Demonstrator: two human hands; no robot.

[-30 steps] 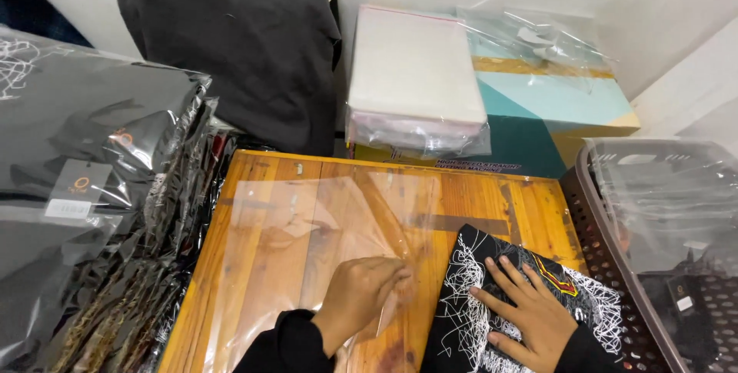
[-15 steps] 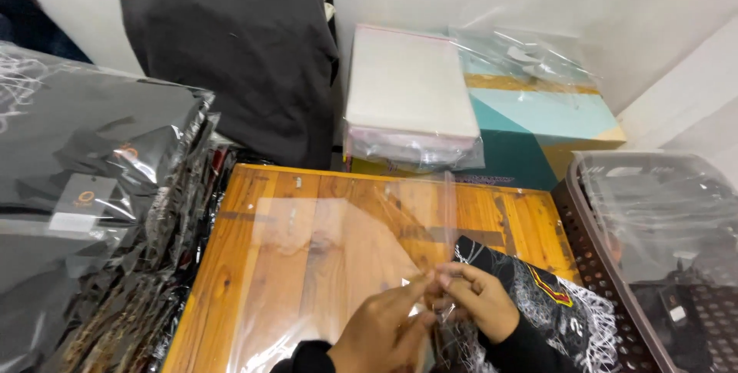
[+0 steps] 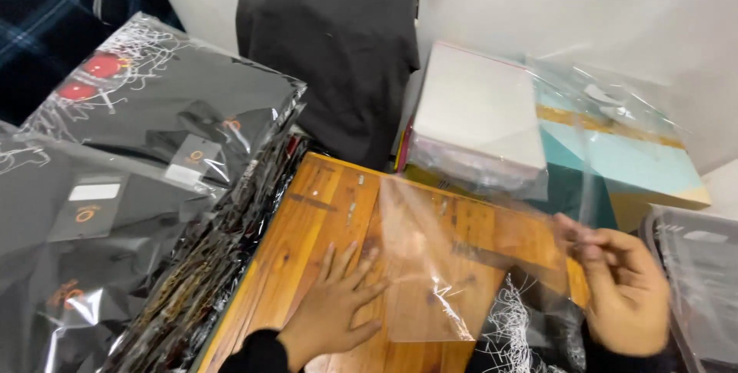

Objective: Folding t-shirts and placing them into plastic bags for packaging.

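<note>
Left hand: flat and open, fingers spread on the wooden tabletop, pressing down the near edge of the clear plastic bag so it cannot slide.
Right hand: pinched closed on the bag's far edge, lifting it clear of the wood.
Clear plastic bag: mid-tabletop, partly raised, over the black printed garment.
Stack of bagged garments: left of the tabletop, within reach.
</note>
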